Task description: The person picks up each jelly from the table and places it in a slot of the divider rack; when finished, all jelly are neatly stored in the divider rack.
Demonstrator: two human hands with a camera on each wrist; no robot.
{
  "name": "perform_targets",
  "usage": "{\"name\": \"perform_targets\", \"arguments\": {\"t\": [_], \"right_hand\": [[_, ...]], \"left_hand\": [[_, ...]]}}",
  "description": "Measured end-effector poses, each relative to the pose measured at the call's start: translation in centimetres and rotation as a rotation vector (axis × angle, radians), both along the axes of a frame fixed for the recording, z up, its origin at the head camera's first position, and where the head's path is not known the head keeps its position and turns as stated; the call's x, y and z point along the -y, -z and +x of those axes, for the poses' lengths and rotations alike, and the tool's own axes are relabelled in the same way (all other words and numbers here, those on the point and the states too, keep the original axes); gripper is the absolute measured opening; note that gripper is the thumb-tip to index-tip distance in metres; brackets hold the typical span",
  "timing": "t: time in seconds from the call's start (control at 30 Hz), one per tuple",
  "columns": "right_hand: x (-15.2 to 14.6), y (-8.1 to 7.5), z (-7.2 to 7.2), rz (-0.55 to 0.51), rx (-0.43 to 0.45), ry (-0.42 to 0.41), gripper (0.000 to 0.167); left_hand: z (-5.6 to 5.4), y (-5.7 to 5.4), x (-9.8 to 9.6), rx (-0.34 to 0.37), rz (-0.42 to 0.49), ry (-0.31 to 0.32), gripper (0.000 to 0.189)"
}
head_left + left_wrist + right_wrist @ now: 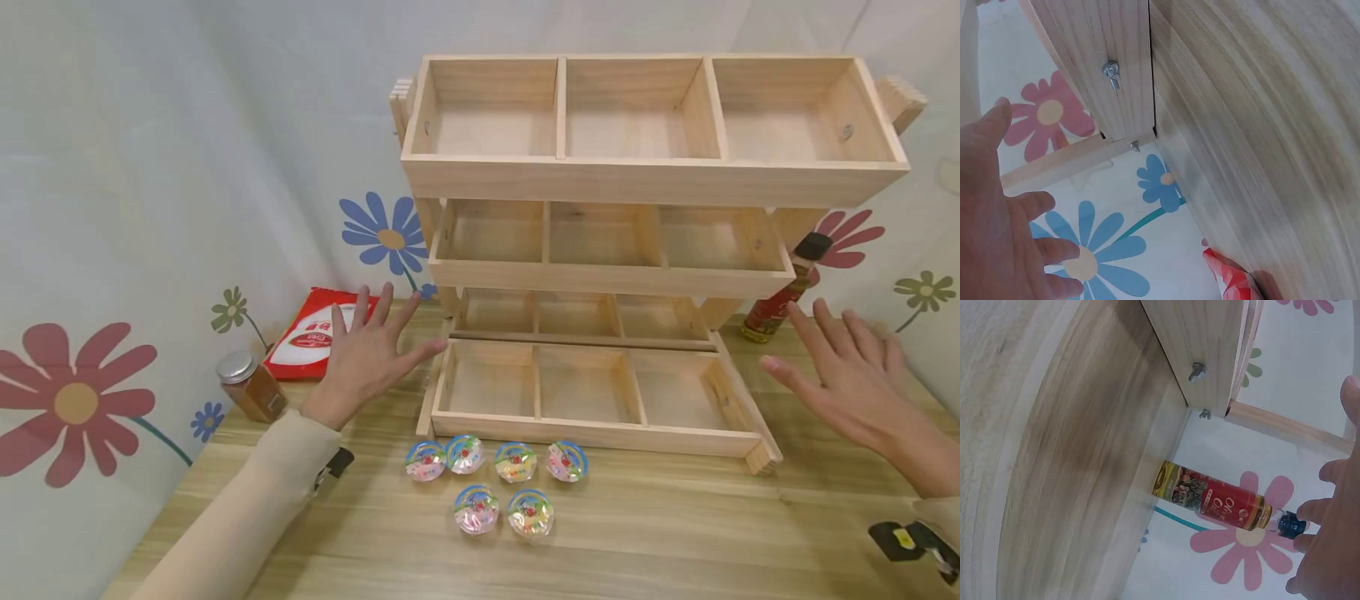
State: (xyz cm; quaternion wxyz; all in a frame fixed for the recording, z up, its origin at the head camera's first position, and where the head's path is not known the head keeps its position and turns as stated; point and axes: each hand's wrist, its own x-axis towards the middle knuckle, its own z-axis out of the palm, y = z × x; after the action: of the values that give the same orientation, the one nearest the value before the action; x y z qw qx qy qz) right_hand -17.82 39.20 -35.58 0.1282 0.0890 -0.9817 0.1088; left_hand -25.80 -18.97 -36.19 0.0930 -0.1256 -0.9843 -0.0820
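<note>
My left hand (366,357) hovers with spread fingers at the left of a tiered wooden rack (600,433), near a red and white packet (300,337). On the other side, my right hand (855,379) is held out with fingers apart, in front of an olive oil bottle (780,300) with a dark cap. Neither hand holds anything. The right wrist view shows the bottle (1229,503) upright by the wall, its label facing out. Several small round sealed cups (476,510) with colourful lids sit before the rack's lowest tier.
A spice jar (252,387) with a silver lid stands at the table's left side. The rack's top tier (652,179) juts out high, with three compartments. Wing nuts (1197,371) stick out from its side. A flower-patterned curtain (225,167) hangs behind the table (637,542).
</note>
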Motion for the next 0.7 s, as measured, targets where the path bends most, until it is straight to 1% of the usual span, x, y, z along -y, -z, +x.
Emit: {"name": "perform_targets", "arguments": {"t": [0.13, 0.27, 0.37, 0.53, 0.7], "right_hand": [[0.3, 0.0, 0.1, -0.018, -0.010, -0.018, 0.085], [0.9, 0.0, 0.2, -0.088, 0.008, -0.056, 0.083], [1.2, -0.3, 0.5, -0.162, 0.019, -0.106, 0.079], [2.0, -1.1, 1.2, -0.315, 0.027, -0.208, 0.072], [3.3, -1.8, 2.2, -0.448, 0.060, -0.251, 0.067]], "left_hand": [[-0.2, 0.1, -0.1, 0.000, 0.017, 0.010, 0.094], [-0.3, 0.2, -0.1, 0.024, 0.064, 0.020, 0.093], [-0.3, 0.2, -0.1, 0.037, 0.100, 0.026, 0.092], [-0.5, 0.4, 0.0, 0.026, 0.121, 0.033, 0.092], [-0.7, 0.5, 0.2, 0.016, 0.175, 0.052, 0.090]]}}
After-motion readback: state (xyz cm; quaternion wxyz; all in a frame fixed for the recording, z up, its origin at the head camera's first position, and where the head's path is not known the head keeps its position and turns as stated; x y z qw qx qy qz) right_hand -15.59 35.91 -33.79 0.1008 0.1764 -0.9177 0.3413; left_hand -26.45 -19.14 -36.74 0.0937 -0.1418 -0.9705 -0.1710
